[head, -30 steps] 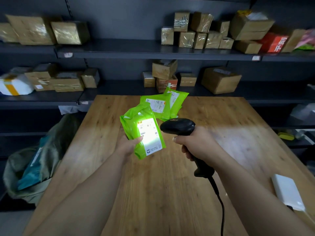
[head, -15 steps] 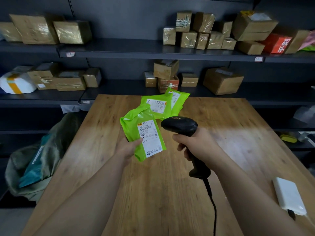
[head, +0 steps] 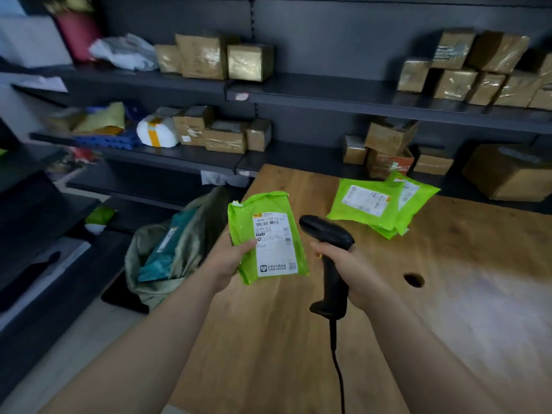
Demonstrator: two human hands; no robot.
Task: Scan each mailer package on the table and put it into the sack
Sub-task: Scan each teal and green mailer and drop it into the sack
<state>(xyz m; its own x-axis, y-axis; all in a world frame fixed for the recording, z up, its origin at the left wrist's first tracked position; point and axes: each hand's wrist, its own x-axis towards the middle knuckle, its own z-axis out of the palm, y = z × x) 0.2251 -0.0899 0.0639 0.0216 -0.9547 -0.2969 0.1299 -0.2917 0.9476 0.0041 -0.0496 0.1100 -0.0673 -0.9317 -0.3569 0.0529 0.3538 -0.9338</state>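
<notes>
Over the table's left edge, my left hand [head: 228,259] grips a green mailer [head: 265,234] label-up, my right hand [head: 348,268] clasps the barcode scanner [head: 327,234], beside the open sack [head: 179,249].

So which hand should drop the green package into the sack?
Probably the left hand: it grips the green package and is nearer the sack. The right hand holds the scanner, farther away.

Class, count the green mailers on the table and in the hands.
3: held mailer in left hand; top mailer overlapping right mailer on table; others may hide beneath.
</notes>
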